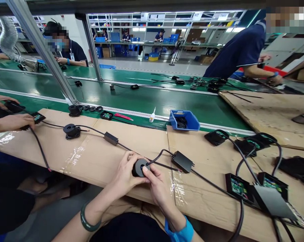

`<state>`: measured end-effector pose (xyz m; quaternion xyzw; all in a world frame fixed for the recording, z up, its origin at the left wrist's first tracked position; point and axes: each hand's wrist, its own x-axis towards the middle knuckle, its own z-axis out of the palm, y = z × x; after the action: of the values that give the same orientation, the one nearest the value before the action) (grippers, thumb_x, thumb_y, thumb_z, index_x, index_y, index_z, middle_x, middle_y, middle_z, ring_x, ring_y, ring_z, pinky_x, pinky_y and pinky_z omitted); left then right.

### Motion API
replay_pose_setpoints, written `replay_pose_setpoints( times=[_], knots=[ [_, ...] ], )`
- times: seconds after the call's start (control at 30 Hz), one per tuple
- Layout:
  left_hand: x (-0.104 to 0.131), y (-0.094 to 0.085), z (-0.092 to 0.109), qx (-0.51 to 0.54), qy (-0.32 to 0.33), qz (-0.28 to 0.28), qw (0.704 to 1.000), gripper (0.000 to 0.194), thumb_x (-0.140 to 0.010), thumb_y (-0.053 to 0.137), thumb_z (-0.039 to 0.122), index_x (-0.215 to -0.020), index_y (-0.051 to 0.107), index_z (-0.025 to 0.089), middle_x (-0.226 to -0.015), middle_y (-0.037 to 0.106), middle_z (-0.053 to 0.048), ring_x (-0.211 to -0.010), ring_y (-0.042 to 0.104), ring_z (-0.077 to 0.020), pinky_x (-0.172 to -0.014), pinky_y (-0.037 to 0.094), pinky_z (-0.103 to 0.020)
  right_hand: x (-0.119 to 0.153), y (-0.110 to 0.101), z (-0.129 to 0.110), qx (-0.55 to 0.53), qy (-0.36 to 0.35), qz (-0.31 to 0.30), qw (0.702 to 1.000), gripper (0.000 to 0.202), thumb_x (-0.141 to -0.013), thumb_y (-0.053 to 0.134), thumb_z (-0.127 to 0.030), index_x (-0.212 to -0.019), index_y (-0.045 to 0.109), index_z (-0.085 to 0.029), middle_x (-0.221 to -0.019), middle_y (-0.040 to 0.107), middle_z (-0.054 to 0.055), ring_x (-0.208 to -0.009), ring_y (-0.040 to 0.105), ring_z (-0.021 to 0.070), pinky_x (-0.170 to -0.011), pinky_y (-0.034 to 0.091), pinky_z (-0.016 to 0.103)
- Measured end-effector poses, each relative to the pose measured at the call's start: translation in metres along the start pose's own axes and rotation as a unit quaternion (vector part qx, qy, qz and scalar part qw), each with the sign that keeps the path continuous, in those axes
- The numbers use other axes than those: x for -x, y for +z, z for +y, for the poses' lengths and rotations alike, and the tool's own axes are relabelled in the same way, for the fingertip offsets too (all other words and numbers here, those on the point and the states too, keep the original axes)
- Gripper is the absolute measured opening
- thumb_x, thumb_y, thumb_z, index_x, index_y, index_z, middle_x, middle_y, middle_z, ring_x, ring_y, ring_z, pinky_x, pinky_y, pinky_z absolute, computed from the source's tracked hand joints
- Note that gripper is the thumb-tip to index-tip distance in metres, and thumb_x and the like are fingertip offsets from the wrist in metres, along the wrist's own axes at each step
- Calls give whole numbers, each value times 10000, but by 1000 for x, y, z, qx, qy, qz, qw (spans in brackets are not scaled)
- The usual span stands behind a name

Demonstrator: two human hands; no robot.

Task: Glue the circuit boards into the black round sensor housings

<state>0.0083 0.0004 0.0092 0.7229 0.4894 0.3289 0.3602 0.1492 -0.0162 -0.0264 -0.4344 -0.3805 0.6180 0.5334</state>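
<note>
A round black part (139,167) with a hole in its face is held between my two hands, above the near edge of the cardboard. My left hand (126,169) wraps its left side, while my right hand (157,183) presses its thumb on the face by the hole. From this part a black cable loops right to a black rectangular box (182,162) lying on the cardboard (146,137). Left of it, another round black part (71,131) sits with a cable to a small ribbed box (111,138).
A blue bin (184,120), a glue bottle (152,116) and a red cutter (123,116) are along the far edge. Open black boxes with green boards (239,188) lie at right. A co-worker's hands (15,121) are at far left; others stand or sit beyond the green belt (131,101).
</note>
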Motion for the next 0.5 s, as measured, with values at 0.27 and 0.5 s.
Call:
replay_pose_setpoints(
  times=[0.27, 0.5],
  knots=[
    [8, 9, 1, -34, 19, 53, 998, 465, -716, 732, 118, -1155, 650, 245, -1135, 582, -65, -1018, 641, -241, -882, 543, -350, 5, 8, -7, 33, -23, 19, 999, 474, -691, 814, -504, -1038, 743, -189, -1020, 748, 67, -968, 652, 254, -900, 525, 383],
    [13, 13, -7, -20, 42, 90, 995, 444, -724, 738, 147, -1151, 656, 234, -1130, 585, -77, -1084, 626, -255, -916, 542, -350, 1, 19, -7, 90, -28, 18, 995, 471, -765, 715, -580, -1014, 747, -181, -1037, 756, 83, -1011, 669, 281, -962, 515, 437]
  ],
)
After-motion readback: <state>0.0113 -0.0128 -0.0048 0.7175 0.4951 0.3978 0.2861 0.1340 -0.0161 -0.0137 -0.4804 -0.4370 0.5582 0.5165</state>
